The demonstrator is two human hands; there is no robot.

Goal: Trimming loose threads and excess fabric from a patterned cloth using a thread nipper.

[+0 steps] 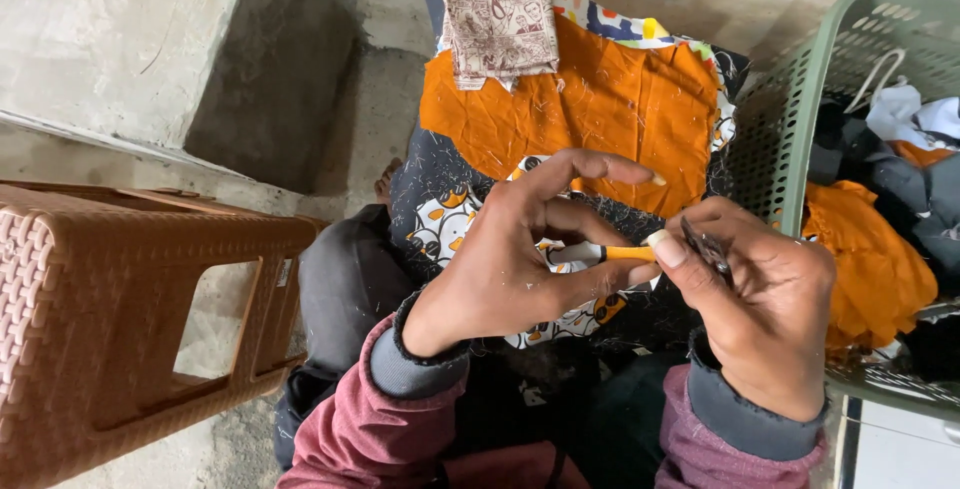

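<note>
So we've got a small strip of orange fabric [628, 253] pinched right between our two hands, just above our lap. Our left hand [520, 259] has thumb and middle finger closed on one end of it, with the index finger stretched out straight over the top. Our right hand [765, 319] is curled mostly shut around a small dark metal tool [708, 247], probably thread snips, though the view's too tight to say for sure; its thumb tip touches the strip's other end.

Looks to us like we're mid-trim on that little piece, and the next move calls for keeping the strip taut and getting the blades onto it without nicking a fingertip.

Just beyond our hands, a bigger orange cloth [590, 109] lies over a patterned black-and-white cloth [440, 209], with a brown printed scrap [498, 21] farther out. Off our right hand is a green basket [790, 119] of clothes; off our left, a brown plastic stool [130, 319].
</note>
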